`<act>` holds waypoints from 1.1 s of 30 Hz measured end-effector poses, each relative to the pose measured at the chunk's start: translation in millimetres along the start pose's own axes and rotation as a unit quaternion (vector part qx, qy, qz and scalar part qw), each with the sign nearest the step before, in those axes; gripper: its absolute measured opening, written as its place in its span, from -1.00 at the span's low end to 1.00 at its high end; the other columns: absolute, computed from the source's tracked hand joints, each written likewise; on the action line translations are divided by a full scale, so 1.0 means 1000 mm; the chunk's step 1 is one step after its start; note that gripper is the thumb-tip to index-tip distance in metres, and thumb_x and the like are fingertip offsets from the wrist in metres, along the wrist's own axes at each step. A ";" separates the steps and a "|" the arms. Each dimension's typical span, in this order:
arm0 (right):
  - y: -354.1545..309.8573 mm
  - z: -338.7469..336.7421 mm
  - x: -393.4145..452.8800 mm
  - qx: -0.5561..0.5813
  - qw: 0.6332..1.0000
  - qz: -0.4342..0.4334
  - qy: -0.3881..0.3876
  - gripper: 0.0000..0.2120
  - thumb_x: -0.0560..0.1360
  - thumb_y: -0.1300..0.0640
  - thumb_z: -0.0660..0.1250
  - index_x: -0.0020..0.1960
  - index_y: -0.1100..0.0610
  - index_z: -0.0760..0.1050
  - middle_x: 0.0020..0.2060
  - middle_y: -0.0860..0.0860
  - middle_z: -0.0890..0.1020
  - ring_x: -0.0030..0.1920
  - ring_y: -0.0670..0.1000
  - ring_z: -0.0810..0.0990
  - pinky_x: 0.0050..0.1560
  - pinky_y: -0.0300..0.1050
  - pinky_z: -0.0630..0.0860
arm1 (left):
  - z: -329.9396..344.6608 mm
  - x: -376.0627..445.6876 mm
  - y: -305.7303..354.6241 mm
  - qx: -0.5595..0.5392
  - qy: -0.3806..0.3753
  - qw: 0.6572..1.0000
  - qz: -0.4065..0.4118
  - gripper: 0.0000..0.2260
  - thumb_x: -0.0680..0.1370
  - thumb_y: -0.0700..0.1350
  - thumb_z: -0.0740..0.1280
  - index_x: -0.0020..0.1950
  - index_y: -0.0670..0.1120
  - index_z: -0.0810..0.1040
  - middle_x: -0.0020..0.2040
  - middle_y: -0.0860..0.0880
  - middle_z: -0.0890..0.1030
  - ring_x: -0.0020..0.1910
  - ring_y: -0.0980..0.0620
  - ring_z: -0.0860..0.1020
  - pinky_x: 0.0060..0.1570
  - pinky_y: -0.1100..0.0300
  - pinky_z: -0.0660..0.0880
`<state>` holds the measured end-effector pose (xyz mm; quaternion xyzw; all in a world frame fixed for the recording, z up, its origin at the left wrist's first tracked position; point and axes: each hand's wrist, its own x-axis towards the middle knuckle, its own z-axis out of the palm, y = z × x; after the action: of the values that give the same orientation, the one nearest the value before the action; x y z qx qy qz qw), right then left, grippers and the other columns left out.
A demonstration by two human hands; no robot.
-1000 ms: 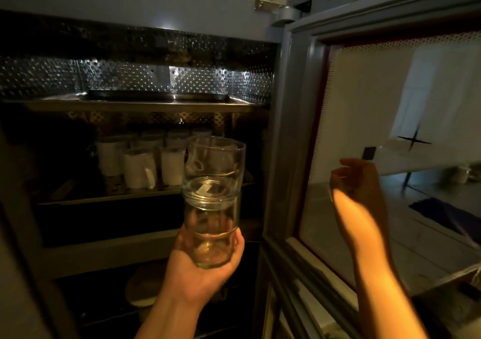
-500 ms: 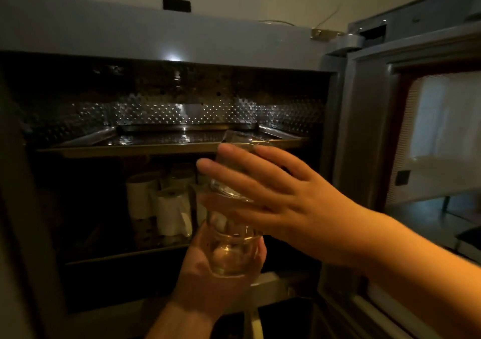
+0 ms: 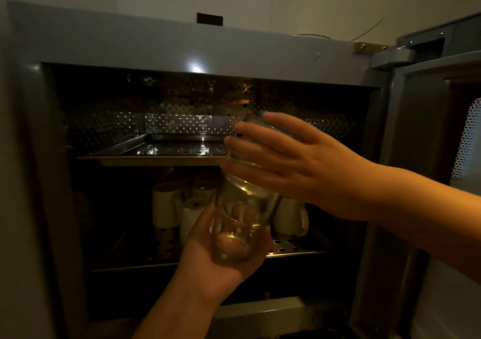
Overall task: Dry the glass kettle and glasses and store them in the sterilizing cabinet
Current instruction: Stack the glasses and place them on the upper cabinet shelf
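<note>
**A:** status on hands?

**B:** My left hand (image 3: 221,258) was under the lower glass (image 3: 239,229), palm cupping its base, fingers curled round the far side and showing through the wall. My right hand (image 3: 294,161) came in from the right and gripped the upper glass (image 3: 242,156), fingers wrapped across its front, thumb on top by the rim.

**A:** glasses nested or apart?

**B:** Stacked. The upper glass sat in the mouth of the lower glass and leaned a bit to the right. Couldn't tell whether it was seated or already lifted a little.

**A:** where relative to the cabinet?

**B:** In front of the open sterilizing cabinet (image 3: 182,50), not on any shelf. The upper glass was level with the front edge of the top tray (image 3: 156,154), a perforated metal tray. The lower glass was in front of the second shelf (image 3: 294,250).

**A:** what was on that shelf?

**B:** White mugs (image 3: 166,206) grouped behind the glasses, one more mug (image 3: 291,219) to the right with its handle facing right. Interior was dark, and the back wall was dimpled metal.

**A:** door?

**B:** The cabinet door (image 3: 429,130) stood open on the right, hinged at the top corner, with a dotted window edge visible at the far right.
</note>
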<state>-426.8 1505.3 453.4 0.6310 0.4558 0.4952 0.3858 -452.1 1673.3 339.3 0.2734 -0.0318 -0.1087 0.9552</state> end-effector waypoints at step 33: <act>-0.032 0.075 0.012 0.271 0.815 0.452 0.240 -0.22 0.27 0.08 0.56 0.40 0.19 0.32 0.30 0.13 0.45 0.31 0.12 0.37 0.29 0.04 0.37 | 0.042 -0.010 0.094 0.396 0.066 0.752 0.523 -0.36 0.17 0.12 0.49 0.18 0.04 0.36 0.12 0.01 0.58 0.00 0.06 0.63 -0.20 0.25 0.58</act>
<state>-358.7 1523.4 411.0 0.7060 0.3133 0.6063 -0.1895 -449.2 1732.2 424.6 0.5748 -0.1465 0.4486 0.6685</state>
